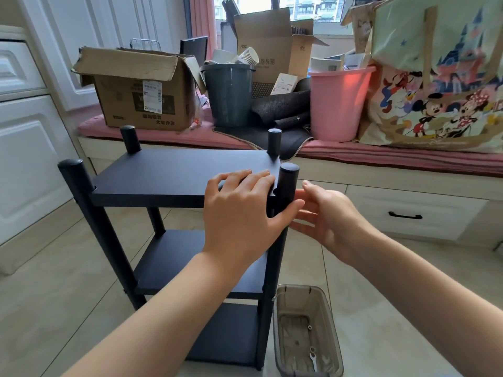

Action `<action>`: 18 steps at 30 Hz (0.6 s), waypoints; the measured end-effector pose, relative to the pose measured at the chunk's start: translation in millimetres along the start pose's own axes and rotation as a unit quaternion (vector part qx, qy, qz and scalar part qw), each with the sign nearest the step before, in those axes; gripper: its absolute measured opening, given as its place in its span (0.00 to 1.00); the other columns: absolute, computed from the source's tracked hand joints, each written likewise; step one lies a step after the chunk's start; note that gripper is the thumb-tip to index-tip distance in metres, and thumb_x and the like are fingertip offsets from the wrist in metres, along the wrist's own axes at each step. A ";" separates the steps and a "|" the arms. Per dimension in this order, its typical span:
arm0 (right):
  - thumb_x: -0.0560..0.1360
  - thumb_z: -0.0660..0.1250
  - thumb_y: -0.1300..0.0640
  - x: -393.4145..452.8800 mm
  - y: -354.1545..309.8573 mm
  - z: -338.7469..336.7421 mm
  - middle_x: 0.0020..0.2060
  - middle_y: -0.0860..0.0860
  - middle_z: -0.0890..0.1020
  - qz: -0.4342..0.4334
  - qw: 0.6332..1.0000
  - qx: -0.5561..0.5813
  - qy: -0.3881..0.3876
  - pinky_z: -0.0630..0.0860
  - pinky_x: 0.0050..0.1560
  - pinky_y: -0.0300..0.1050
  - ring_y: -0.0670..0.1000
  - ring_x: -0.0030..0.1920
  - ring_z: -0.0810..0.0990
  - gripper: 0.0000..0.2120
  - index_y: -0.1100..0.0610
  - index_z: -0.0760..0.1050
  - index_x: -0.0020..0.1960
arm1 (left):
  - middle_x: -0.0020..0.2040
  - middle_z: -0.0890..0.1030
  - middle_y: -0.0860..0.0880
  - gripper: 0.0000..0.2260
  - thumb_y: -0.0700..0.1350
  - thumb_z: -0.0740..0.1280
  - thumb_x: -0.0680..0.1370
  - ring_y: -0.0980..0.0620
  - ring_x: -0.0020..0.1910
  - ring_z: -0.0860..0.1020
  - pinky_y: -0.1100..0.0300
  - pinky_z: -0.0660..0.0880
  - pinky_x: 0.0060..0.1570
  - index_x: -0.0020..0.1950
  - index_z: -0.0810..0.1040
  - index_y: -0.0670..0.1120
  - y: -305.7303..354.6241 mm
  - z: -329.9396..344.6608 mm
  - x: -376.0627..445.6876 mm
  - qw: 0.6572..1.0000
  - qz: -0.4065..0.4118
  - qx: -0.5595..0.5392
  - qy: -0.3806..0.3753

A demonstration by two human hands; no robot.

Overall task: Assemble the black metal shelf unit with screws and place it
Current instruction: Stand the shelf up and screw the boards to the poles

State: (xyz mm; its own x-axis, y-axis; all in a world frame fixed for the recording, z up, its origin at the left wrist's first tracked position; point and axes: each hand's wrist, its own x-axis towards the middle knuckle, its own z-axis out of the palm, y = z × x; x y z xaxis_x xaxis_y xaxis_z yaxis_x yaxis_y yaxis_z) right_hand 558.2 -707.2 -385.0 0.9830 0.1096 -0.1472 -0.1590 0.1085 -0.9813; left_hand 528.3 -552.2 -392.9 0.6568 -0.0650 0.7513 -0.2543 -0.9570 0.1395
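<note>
While the left hand (239,210) lies flat on the top board (168,175), the upright post (285,191) stands just beyond its thumb, with the open, empty right hand (324,213) just beside.

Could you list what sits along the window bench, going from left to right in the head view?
Cardboard box → grey bucket → rolled black mat → pink bucket → cartoon-print bag.
</note>
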 end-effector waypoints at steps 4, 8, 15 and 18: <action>0.82 0.58 0.47 18.9 -5.5 15.0 0.38 0.53 0.86 0.045 0.998 0.041 -0.034 0.78 0.48 0.50 0.52 0.38 0.84 0.26 0.56 0.85 0.34 | 0.55 0.85 0.52 0.26 0.67 0.60 0.76 0.49 0.59 0.81 0.49 0.68 0.63 0.55 0.85 0.49 2.7 -0.1 2.6 1.000 -0.001 0.001 0.008; 0.80 0.60 0.50 29.8 -13.7 30.6 0.35 0.55 0.82 0.070 0.991 0.083 -0.075 0.79 0.46 0.45 0.53 0.37 0.81 0.19 0.60 0.80 0.38 | 0.51 0.86 0.50 0.22 0.62 0.65 0.75 0.47 0.54 0.82 0.47 0.70 0.63 0.57 0.83 0.46 4.9 1.4 3.6 0.999 0.010 -0.006 0.038; 0.80 0.60 0.59 33.9 -10.6 31.9 0.28 0.52 0.78 0.024 0.987 0.116 -0.111 0.77 0.30 0.38 0.48 0.28 0.80 0.20 0.57 0.78 0.30 | 0.43 0.84 0.48 0.16 0.55 0.72 0.73 0.45 0.46 0.83 0.47 0.75 0.59 0.50 0.81 0.42 9.2 5.0 1.5 0.997 0.010 -0.030 0.067; 0.80 0.60 0.57 35.8 -5.5 26.3 0.29 0.52 0.80 0.006 0.987 0.104 -0.123 0.77 0.31 0.39 0.48 0.30 0.80 0.22 0.55 0.81 0.30 | 0.42 0.84 0.48 0.16 0.55 0.71 0.73 0.46 0.46 0.83 0.49 0.75 0.53 0.49 0.80 0.43 9.9 4.4 -1.0 0.997 0.008 -0.035 0.069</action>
State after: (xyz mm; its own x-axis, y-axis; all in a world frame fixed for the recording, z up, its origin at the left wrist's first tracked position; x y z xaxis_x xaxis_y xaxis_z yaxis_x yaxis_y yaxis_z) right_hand 591.9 -677.9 -381.6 0.9327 0.3468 -0.0986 -0.2112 0.3041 -0.9289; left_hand 528.2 -562.8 -395.1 0.5495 -0.0350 0.8347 -0.3163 -0.9335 0.1691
